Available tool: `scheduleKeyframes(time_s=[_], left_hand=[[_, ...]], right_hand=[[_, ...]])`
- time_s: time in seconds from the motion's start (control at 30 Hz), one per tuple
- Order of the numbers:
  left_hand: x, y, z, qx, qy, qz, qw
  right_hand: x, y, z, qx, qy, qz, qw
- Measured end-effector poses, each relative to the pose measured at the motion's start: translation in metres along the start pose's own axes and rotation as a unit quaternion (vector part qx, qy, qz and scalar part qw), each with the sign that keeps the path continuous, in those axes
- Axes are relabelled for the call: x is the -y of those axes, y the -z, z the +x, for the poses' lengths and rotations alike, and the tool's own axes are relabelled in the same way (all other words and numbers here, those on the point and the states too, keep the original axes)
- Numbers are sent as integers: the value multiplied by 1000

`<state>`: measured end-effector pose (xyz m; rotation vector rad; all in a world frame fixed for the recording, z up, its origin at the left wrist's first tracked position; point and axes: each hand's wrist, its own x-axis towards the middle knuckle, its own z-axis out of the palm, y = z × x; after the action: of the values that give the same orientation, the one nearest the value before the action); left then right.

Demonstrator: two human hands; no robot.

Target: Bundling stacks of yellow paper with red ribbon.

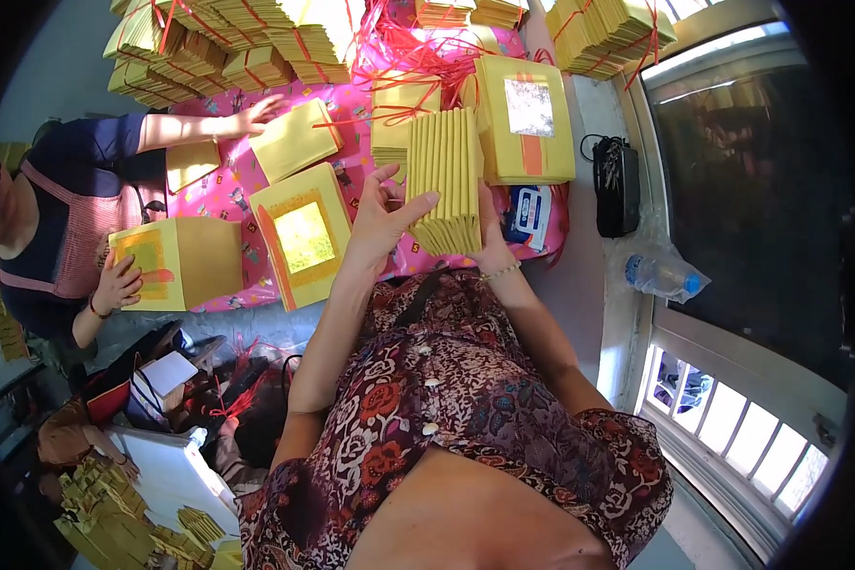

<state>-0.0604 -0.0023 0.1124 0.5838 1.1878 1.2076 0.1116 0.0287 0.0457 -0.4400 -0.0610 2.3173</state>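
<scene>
Upright between my hands is a bundle of folded yellow paper packets (444, 180), its ridged folds turned toward me. My left hand (382, 217) grips its left side, with the thumb across the front. On the right side my right hand (492, 239) supports the lower edge, its fingers partly hidden behind the bundle. Just beyond to the right lies a thick stack of yellow paper (496, 142) with a silvery foil square and an orange strip. Left of my left forearm is a yellow sheet stack (274, 249) with a shiny gold square.
A co-worker's hands rest by yellow papers (211, 261) at the left of the pink tablecloth (228, 123). Red ribbons (399, 52) lie tangled behind, near tied bundles (304, 43). A wipes pack (530, 217), black pouch (617, 185) and plastic bottle (663, 275) are at right.
</scene>
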Motion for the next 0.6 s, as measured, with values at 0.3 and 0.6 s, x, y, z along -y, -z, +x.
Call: scheduleKeyframes(time_s=[0.3, 0.6], left_hand=[[-2, 5, 4, 3, 12, 11, 1000], [-5, 13, 5, 33, -1, 87, 996]], right_hand=[[0, -18, -3, -21, -1, -38, 999], [1, 4, 11, -4, -7, -55, 998]])
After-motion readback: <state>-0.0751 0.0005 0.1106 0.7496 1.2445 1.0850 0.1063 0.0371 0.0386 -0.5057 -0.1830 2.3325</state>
